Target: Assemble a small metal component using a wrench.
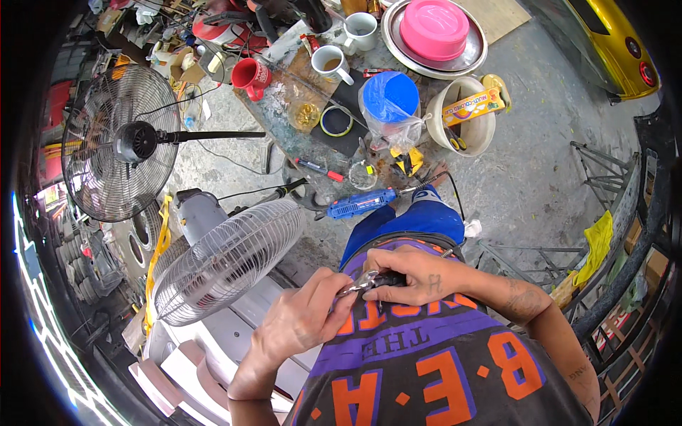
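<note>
My left hand [302, 316] is closed, its thumb and fingers pinching a small shiny silver metal piece [364, 282] in front of my chest. My right hand [423, 277] is wrapped round a black rotary-tool handpiece [390, 279], whose front end meets the silver piece. Exactly where they touch is hidden by my fingers. A short spring-like metal sleeve [447, 253] shows behind my right hand. Beyond my lap lies a blue rotary tool [362, 204], with a black flexible shaft [455, 192] curving from it toward my right side.
A low table [284, 135] ahead holds mugs, a red marker [319, 169] and a blue-lidded tub [391, 97]. Beside it are a white bucket [465, 142] and a metal basin [477, 60] with a pink bowl. Two fans [231, 259] stand at left; a yellow cloth [594, 245] hangs at right.
</note>
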`<state>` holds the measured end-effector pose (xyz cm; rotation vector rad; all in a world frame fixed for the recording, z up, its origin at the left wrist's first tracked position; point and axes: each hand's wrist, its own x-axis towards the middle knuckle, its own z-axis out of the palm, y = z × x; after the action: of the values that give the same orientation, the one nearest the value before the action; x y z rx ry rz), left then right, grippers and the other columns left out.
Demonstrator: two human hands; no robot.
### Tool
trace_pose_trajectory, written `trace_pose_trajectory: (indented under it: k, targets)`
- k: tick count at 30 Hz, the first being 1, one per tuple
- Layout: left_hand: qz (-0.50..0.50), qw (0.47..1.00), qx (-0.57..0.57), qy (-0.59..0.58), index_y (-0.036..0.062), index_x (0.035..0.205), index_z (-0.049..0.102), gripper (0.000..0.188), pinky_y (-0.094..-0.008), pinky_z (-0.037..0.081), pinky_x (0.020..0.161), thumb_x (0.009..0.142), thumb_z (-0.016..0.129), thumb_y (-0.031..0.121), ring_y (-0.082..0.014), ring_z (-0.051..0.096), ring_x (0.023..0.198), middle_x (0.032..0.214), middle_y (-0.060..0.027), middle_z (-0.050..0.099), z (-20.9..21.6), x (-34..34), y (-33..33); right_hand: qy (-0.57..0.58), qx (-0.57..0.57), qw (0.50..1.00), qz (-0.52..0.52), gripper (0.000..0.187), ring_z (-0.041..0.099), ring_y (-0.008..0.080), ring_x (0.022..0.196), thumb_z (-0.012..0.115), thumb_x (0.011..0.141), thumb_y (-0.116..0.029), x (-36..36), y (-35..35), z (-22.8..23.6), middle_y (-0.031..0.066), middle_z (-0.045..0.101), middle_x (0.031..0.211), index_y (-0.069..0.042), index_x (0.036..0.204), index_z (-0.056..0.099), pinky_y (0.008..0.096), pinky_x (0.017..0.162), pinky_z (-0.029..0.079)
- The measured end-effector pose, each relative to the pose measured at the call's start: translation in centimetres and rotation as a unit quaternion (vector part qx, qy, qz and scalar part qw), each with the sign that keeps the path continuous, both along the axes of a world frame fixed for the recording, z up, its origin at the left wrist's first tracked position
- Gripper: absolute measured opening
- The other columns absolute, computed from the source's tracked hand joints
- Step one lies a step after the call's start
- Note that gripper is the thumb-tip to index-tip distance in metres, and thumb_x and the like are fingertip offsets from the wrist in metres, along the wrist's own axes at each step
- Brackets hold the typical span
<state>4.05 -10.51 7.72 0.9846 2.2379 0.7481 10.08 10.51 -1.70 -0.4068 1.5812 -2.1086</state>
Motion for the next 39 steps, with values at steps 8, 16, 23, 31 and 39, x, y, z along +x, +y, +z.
trace_pose_trajectory:
  k: [8,16,23,31,39]
  targets:
    - [0.013,0.998,0.038,-0.045,-0.0010,0.101,0.061,0.018,-0.0345,0.045,0.049,0.086,0.068,0.006,-0.0277,0.059,0.058,0.074,-0.0122,0.058,0.7,-0.4,0.6,-0.023,0.015,0.999,-0.018,0.021,0.052,0.0191,0.054,0.065,0.090,-0.016,0.7,-0.3,0.3,0.0095,0.055,0.067,-0.002,0.099,0.052,0.0328,0.049,0.037]
    - [0.068,0.994,0.049,-0.064,-0.0046,0.103,0.058,0.019,-0.0380,0.050,0.054,0.087,0.065,0.001,-0.0322,0.062,0.065,0.080,-0.0152,0.060,0.3,0.2,1.3,-0.002,0.025,0.999,-0.036,0.019,0.057,0.0202,0.053,0.064,0.090,-0.013,0.4,0.2,0.6,0.0113,0.061,0.072,-0.001,0.102,0.055,0.0328,0.048,0.040]
    - [0.017,0.995,0.051,-0.083,-0.0034,0.103,0.058,0.018,-0.0383,0.050,0.056,0.088,0.065,0.004,-0.0328,0.063,0.068,0.081,-0.0150,0.060,-0.2,-0.8,1.3,-0.003,0.008,0.998,-0.056,0.019,0.059,0.0221,0.056,0.064,0.089,-0.013,0.8,0.3,0.6,0.0123,0.064,0.078,-0.001,0.102,0.056,0.0329,0.047,0.041]
    - [0.023,0.997,0.034,-0.067,-0.0023,0.104,0.058,0.018,-0.0379,0.051,0.058,0.090,0.064,0.007,-0.0329,0.064,0.072,0.084,-0.0145,0.062,0.1,-0.3,2.1,-0.007,0.039,0.999,-0.036,0.018,0.065,0.0247,0.066,0.063,0.088,-0.011,0.7,0.8,0.8,0.0125,0.066,0.083,-0.001,0.102,0.057,0.0329,0.051,0.043]
    - [0.028,0.994,0.053,-0.086,-0.0016,0.102,0.058,0.017,-0.0380,0.051,0.057,0.089,0.064,0.007,-0.0336,0.064,0.070,0.087,-0.0151,0.062,0.5,-0.5,2.1,0.016,0.018,0.999,-0.038,0.020,0.065,0.0274,0.067,0.065,0.089,-0.011,0.7,1.0,0.7,0.0129,0.067,0.084,-0.001,0.103,0.056,0.0338,0.052,0.044]
